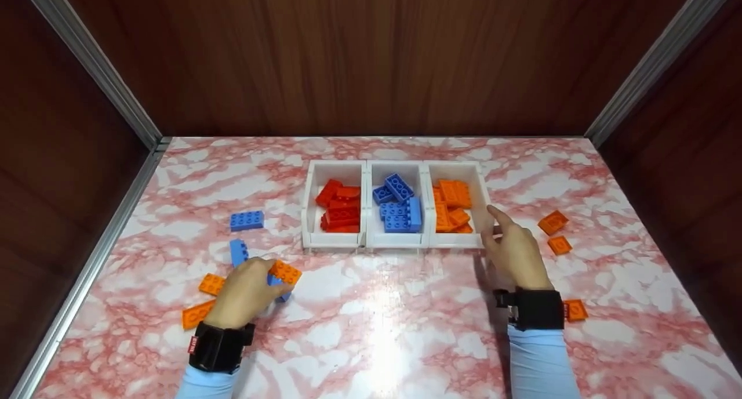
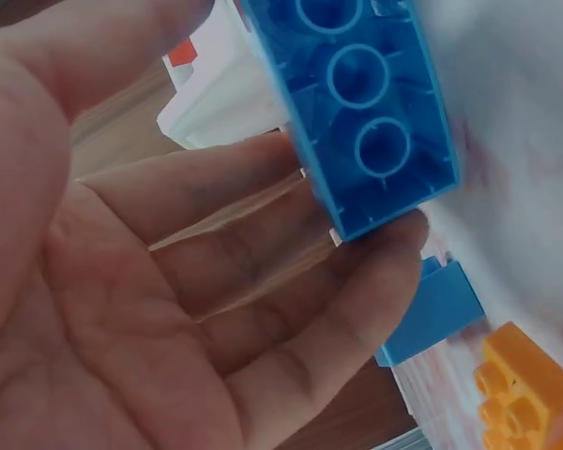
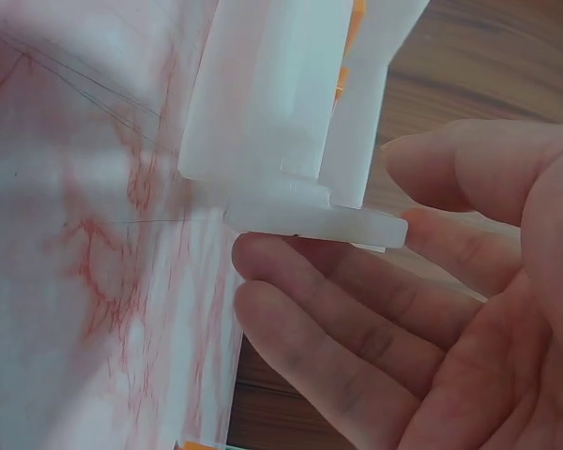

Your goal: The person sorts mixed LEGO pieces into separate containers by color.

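Observation:
My left hand (image 1: 246,286) grips a blue brick (image 2: 375,141), whose hollow underside shows in the left wrist view, with fingertips along its side and end. In the head view an orange brick (image 1: 286,272), studs up, overlaps it at the same fingertips. My right hand (image 1: 515,251) is at the front right corner of the orange-brick bin (image 1: 479,205). Its fingers (image 3: 328,328) are loosely extended, with fingertips right at the white wall in the right wrist view. Near the left hand lie blue bricks (image 1: 247,220) and orange bricks (image 1: 197,315).
The three white bins stand joined in a row. Red bricks (image 1: 342,207) fill the left one, blue bricks (image 1: 397,205) the middle one. Loose orange bricks (image 1: 553,222) lie right of the right hand, one beside the wrist strap. Dark wooden panels (image 1: 371,57) enclose the marbled table.

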Available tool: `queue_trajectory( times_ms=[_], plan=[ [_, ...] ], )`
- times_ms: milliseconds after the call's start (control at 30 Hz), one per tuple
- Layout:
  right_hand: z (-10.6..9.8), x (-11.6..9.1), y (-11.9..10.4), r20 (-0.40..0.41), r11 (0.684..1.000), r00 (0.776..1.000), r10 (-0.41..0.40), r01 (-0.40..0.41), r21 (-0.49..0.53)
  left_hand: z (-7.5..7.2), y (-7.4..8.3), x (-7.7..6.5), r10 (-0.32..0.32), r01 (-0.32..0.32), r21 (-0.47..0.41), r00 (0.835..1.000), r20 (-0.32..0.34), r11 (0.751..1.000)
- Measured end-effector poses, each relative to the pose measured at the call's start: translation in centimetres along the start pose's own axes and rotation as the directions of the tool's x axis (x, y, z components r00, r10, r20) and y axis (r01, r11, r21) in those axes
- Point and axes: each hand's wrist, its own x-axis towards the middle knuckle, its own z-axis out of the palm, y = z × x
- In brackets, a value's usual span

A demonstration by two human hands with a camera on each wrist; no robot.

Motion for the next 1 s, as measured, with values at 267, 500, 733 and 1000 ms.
queue_trajectory(
  times_ms=[267,500,733,1000],
  plan=[
    [0.2,0.0,0.1,0.001,1.000,1.000,-0.018,0.018,-0.016,0.1,0.0,0.0,-0.030,0.030,-0.016,1.000,0.011,0.999],
    [0.3,0.0,0.2,-0.005,1.000,1.000,-0.025,0.025,-0.019,-0.6,0.1,0.1,0.015,-0.018,-0.044,0.997,-0.072,0.999],
    [0.1,-0.2,0.2,0.002,1.000,1.000,-0.021,0.021,-0.004,-1.3,1.0,1.6,0.138,-0.153,-0.065,0.970,-0.200,0.986],
    [0.0,-0.2,0.0,0.003,1.000,1.000,-0.028,0.028,-0.012,-1.1,4.6,5.5,0.329,-0.373,-0.080,0.886,-0.327,0.924]
  ],
)
